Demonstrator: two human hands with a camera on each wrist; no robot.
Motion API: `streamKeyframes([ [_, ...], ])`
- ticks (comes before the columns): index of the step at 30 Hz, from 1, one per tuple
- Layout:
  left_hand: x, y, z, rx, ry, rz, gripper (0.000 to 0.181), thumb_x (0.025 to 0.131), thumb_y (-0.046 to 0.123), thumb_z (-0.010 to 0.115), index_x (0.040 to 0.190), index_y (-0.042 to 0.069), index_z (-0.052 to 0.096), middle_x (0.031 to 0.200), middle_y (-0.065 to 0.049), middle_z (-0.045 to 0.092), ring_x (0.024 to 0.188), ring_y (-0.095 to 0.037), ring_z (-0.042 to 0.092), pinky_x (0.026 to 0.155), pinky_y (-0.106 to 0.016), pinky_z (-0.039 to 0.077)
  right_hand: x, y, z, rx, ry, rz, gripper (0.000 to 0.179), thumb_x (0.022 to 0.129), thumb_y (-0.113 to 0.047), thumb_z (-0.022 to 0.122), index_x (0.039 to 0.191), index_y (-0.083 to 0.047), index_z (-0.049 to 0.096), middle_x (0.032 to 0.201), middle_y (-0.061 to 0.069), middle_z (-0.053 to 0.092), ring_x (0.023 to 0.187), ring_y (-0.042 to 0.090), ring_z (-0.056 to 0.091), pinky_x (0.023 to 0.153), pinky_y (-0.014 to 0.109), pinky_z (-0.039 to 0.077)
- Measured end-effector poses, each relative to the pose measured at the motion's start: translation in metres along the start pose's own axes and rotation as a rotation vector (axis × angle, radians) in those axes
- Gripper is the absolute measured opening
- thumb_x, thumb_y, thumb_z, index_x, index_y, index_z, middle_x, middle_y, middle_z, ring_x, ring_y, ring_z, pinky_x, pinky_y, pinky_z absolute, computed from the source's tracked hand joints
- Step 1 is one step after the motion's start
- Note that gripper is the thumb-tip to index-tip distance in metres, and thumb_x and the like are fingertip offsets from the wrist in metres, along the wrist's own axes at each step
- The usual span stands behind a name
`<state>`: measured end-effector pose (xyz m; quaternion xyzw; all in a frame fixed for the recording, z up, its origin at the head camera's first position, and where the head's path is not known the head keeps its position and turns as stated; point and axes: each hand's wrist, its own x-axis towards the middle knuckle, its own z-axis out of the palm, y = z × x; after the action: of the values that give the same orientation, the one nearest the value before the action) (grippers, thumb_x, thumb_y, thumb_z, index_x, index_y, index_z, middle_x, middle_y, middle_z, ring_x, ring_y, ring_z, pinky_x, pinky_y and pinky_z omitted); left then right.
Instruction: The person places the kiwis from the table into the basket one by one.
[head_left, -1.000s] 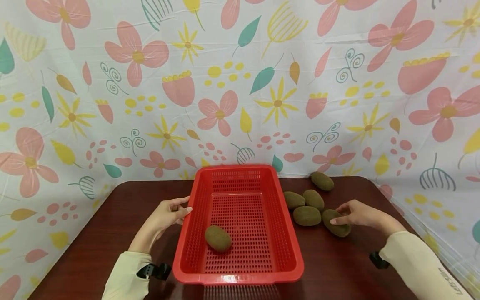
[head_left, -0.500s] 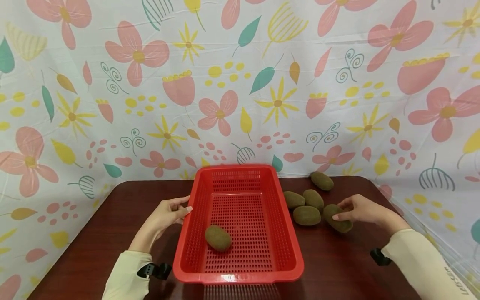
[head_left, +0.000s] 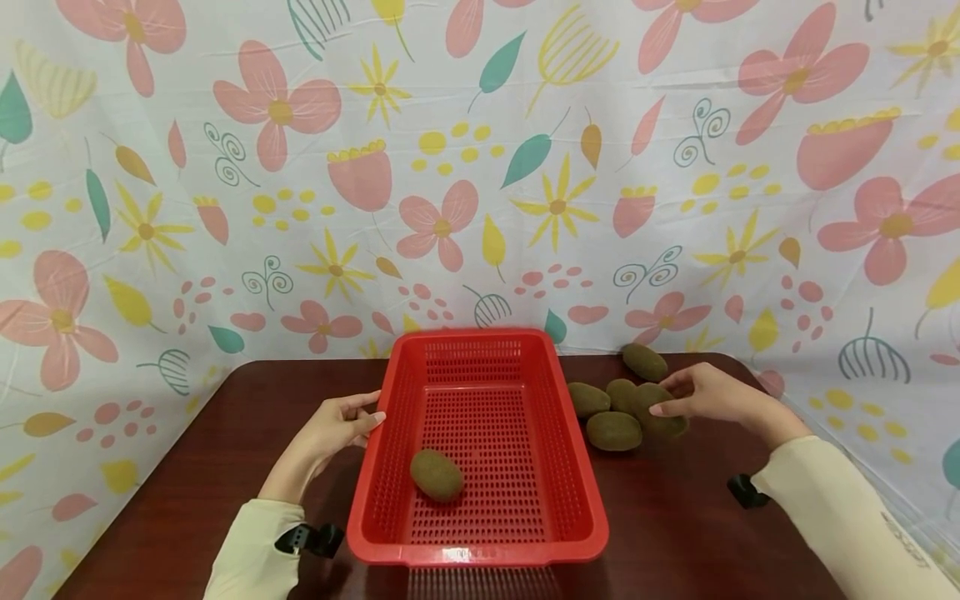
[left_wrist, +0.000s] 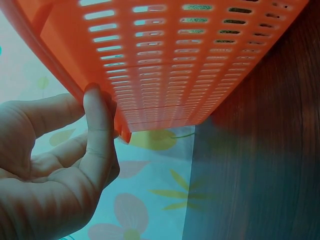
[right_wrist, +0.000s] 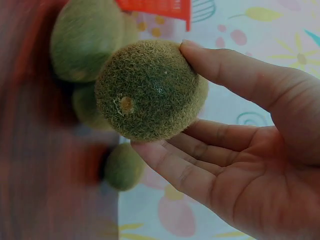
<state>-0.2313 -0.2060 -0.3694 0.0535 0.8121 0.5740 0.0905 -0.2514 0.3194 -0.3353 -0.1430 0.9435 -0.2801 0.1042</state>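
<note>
A brown, fuzzy kiwi [head_left: 654,412] is pinched between the thumb and fingers of my right hand [head_left: 708,395]. In the right wrist view this kiwi [right_wrist: 150,92] is up off the table. My left hand [head_left: 336,433] grips the left rim of a red perforated plastic basket [head_left: 596,508], thumb over the edge; the left wrist view shows the same hold from below the rim. Inside the basket one kiwi [head_left: 437,476] lies toward the near left. Right of the basket sit more kiwis, among them a front one [head_left: 614,432] and a left one [head_left: 588,401].
Farther back on the dark wooden table [head_left: 292,383] lies a separate kiwi [head_left: 645,362]. Behind the table hangs a flower-patterned cloth [head_left: 480,167]. The basket's right wall stands between the loose kiwis and the basket's inside.
My right hand has raised its kiwi and carried it left and away from me, so it now overlaps another kiwi in view. The left hand and basket stay put.
</note>
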Motion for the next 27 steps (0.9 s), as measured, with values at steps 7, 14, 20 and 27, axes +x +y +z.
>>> streamKeyframes([
  [7,0.000,0.003,0.000,-0.002,-0.001,0.000,0.052,0.096,0.012,0.060,0.143,-0.001,0.043,0.085,-0.015,0.059,0.073,-0.025,0.067,0.075,-0.039,0.057,0.009,-0.025,-0.010,0.001,0.015,-0.030,0.063,0.085,-0.039,0.072,0.123,0.010,0.059,0.114,0.022,0.064,0.103,0.034,0.061,0.077,0.040,0.054],
  [14,-0.002,0.003,0.002,0.006,0.004,-0.004,0.053,0.095,0.012,0.061,0.143,-0.002,0.043,0.085,-0.014,0.060,0.072,-0.025,0.067,0.074,-0.038,0.057,0.018,-0.045,-0.013,0.032,0.019,-0.069,0.064,0.085,-0.039,0.073,0.124,0.009,0.059,0.119,0.025,0.062,0.107,0.036,0.060,0.077,0.038,0.054],
  [20,-0.002,0.002,0.002,-0.006,-0.005,-0.002,0.053,0.095,0.011,0.060,0.143,-0.002,0.042,0.083,-0.013,0.060,0.073,-0.024,0.065,0.072,-0.038,0.057,0.027,-0.064,-0.013,0.029,0.019,-0.109,0.065,0.085,-0.039,0.073,0.127,0.009,0.057,0.124,0.025,0.060,0.113,0.038,0.058,0.088,0.046,0.051],
  [27,-0.002,0.001,0.002,-0.014,-0.002,0.000,0.053,0.095,0.010,0.060,0.143,-0.003,0.042,0.084,-0.013,0.061,0.073,-0.024,0.066,0.072,-0.038,0.058,0.039,-0.092,-0.012,0.009,0.014,-0.149,0.063,0.085,-0.040,0.072,0.126,0.007,0.059,0.117,0.019,0.065,0.108,0.033,0.061,0.090,0.048,0.049],
])
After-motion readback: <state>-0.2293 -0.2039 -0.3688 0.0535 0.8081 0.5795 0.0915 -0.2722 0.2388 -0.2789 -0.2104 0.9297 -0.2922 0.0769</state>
